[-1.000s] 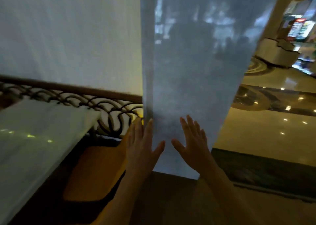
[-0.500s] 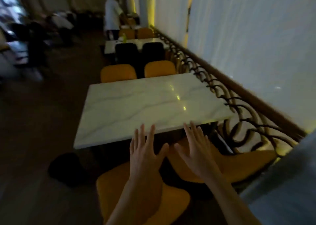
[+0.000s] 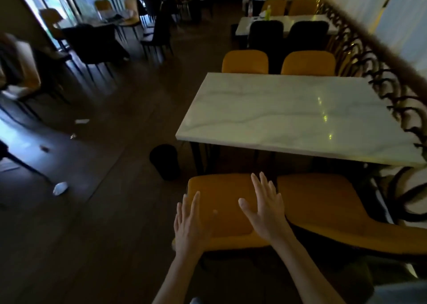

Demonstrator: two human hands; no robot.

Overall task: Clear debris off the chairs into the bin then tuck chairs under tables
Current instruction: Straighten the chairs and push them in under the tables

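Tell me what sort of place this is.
Most likely a restaurant or café dining room: rows of marble-topped tables with orange chairs and black chairs, and people seated at far tables.

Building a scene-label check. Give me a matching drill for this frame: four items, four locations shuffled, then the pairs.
Items
1. black bin
2. left hand
3. marble table
4. crumpled white paper

Locations
A. on the dark floor, far left of the chairs
B. over the left edge of the near left orange chair, fingers spread
C. standing on the floor by the table's near left corner
D. between two pairs of orange chairs, beside the railing

Pairs: 1-C, 2-B, 3-D, 4-A
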